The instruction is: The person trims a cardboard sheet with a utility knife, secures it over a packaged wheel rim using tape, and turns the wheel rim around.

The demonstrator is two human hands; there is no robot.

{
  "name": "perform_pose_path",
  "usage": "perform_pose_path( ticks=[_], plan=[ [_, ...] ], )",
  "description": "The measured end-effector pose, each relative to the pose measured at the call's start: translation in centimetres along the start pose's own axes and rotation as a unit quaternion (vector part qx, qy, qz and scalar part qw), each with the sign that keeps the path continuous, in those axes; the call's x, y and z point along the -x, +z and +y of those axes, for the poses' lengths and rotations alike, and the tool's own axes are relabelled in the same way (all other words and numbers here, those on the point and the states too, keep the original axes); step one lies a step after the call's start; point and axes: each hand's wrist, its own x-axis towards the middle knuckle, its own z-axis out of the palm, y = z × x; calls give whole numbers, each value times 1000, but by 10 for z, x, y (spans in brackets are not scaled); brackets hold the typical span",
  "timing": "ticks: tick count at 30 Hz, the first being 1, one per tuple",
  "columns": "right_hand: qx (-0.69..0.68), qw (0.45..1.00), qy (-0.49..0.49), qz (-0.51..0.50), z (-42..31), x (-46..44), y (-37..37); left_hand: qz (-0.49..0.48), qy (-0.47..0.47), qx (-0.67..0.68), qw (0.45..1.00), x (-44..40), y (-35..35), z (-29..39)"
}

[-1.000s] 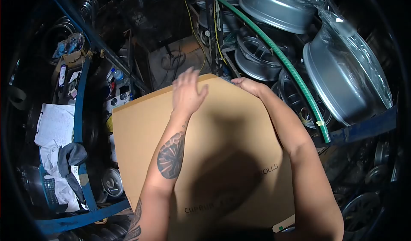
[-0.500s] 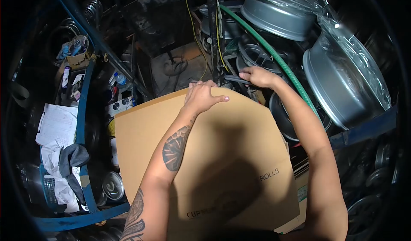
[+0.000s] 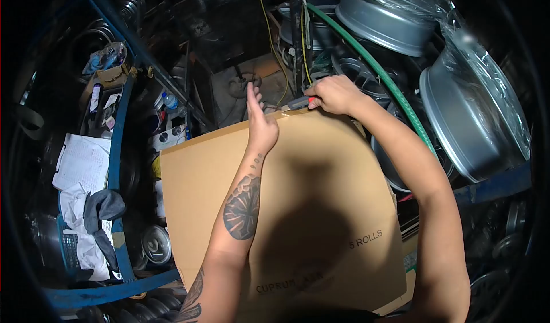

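Note:
A large sheet of brown cardboard [image 3: 200, 191] with printed lettering lies in front of me, and my head's shadow falls on it. My right hand [image 3: 335, 95] is closed around a grey and red utility knife [image 3: 299, 103], whose tip meets the cardboard's far edge. Just left of the knife, my left hand [image 3: 260, 119] stands on edge with the fingers extended upward past that far edge, its side against the cardboard.
Silver wheel rims [image 3: 458, 122], partly wrapped in plastic, fill the right side. A green hose [image 3: 378, 71] runs in front of them. On the left, a blue-edged shelf [image 3: 117, 151] holds papers [image 3: 85, 161] and cloths [image 3: 103, 208]. A dark post [image 3: 297, 36] rises beyond the cardboard.
The knife in my right hand has come left and down onto the cardboard's far edge. My left hand, earlier flat over that edge, has turned upright with its fingers raised.

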Motion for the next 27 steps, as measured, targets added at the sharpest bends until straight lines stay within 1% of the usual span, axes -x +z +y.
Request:
perform_pose_path(
  ticks=[2,3,6,7,10,13,14,17,18,21,22,25,26,27],
  plan=[
    [8,999,-38,12,1,-12,10,29,-23,26,999,0,-3,-4],
    [13,999,-42,1,-1,-15,9,43,-33,38,998,-1,-4,-6],
    [35,998,-49,-23,-9,-20,-2,31,-23,0,999,-2,-7,-4],
    [46,997,-57,-26,-10,-21,-2,26,-20,-12,999,-1,-8,-2],
    [65,994,-79,-28,-3,-10,-6,-44,-7,-9,999,3,-5,10],
    [53,996,-27,-59,8,27,-19,-172,45,-153,972,0,-5,2],
    [46,997,-4,-69,11,44,-23,-196,63,-207,956,3,-1,1],
    [52,994,71,-63,10,103,-24,-250,82,-336,904,7,2,30],
    [66,993,88,-45,14,122,-15,-235,84,-327,911,7,4,31],
    [44,985,164,-25,-5,188,-27,-279,25,-373,885,7,4,52],
    [39,980,191,-38,-12,211,-30,-259,32,-368,893,8,8,45],
    [54,962,251,-95,-22,261,-55,-291,-3,-413,863,-7,26,49],
    [18,953,290,-81,-27,266,-65,-299,-12,-417,858,-12,33,53],
    [-20,942,328,-66,-31,271,-71,-319,-48,-428,844,-17,40,56]
  ],
)
